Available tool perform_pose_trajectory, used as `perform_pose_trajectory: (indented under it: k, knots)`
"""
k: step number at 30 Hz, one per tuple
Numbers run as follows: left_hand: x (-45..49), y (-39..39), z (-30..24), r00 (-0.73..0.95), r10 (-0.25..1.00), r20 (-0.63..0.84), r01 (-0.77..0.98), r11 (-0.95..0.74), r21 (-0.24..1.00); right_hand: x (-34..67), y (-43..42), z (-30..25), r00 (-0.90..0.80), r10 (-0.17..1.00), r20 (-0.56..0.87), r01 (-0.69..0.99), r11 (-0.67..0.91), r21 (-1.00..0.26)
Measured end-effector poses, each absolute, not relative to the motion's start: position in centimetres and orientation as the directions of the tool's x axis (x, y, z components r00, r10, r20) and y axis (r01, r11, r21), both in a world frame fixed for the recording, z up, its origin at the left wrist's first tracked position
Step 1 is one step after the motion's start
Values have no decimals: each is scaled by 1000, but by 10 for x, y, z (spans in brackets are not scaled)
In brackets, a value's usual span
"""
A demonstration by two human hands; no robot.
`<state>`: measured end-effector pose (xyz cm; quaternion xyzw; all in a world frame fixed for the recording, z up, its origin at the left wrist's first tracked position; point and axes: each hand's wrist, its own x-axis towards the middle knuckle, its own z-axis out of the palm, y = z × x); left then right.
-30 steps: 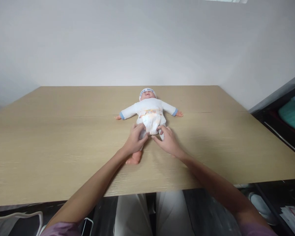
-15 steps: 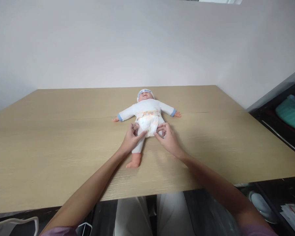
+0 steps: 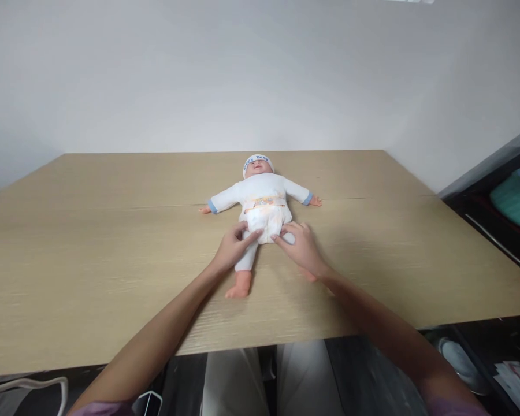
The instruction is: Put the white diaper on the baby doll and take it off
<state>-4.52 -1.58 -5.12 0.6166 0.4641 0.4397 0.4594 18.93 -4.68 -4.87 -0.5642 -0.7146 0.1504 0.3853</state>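
Observation:
A baby doll (image 3: 263, 186) in a white suit with blue cuffs and a lettered headband lies on its back, arms spread, feet towards me. Around its hips is a white diaper (image 3: 266, 219) with a coloured waist strip. My left hand (image 3: 237, 245) pinches the diaper's edge at the leg on the left. On the other side, my right hand (image 3: 300, 247) has thumb and fingers closed on the opposite leg edge. The doll's leg on the left shows down to its bare foot (image 3: 239, 285). Most of the other leg is hidden behind my right hand and wrist.
The doll lies on a wide wooden table (image 3: 112, 242) that reaches back to a pale wall (image 3: 225, 75). At the right is a dark shelf with a green cloth (image 3: 517, 201) on it. Below the table's front edge are my legs (image 3: 305, 375) and a white tubular frame (image 3: 30, 382).
The doll sits slightly further right in view, along with a small shift of the camera. My right hand has moved a little outward and down; both hands stay at the diaper's leg edges.

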Motion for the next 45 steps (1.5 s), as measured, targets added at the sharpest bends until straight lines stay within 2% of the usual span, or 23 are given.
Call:
perform_pose_trajectory:
  k: [3,6,11,15,18,22,25,27,29,35,42,45]
  knots:
    - [-50,-10,-54,270,963,13,43,-26,999,191,-43,-52,-4,945,328,592,266,-761]
    - [-51,-8,-56,256,967,2,-22,4,1000,192,-45,-51,38,940,340,589,254,-767]
    - [-44,-11,-54,149,988,48,56,-56,997,193,-50,-50,53,880,472,699,304,-647]
    - [-43,-18,-56,76,990,118,68,-123,990,197,-52,-52,26,883,469,665,335,-667]
    - [-56,-24,-61,29,975,221,172,-223,960,209,-58,-55,-10,870,493,609,396,-687]
    - [-83,-16,-68,29,906,422,458,-387,800,239,-52,-65,-2,819,574,661,432,-614]
    - [-98,14,-70,78,831,551,690,-444,572,262,-21,-73,-21,789,614,803,379,-460]
    - [-102,41,-69,123,800,587,779,-445,442,272,10,-76,-39,796,604,871,324,-370]
    - [-103,69,-68,144,799,584,818,-428,384,275,44,-76,-42,805,592,904,284,-321]
    - [-109,124,-68,177,883,435,871,-346,348,266,102,-80,-72,834,547,934,249,-256]
    - [-105,128,-63,145,910,388,917,-271,294,255,98,-75,-13,857,516,937,191,-293]
    - [-93,112,-38,74,941,331,926,-188,327,246,87,-50,10,863,505,921,189,-341]
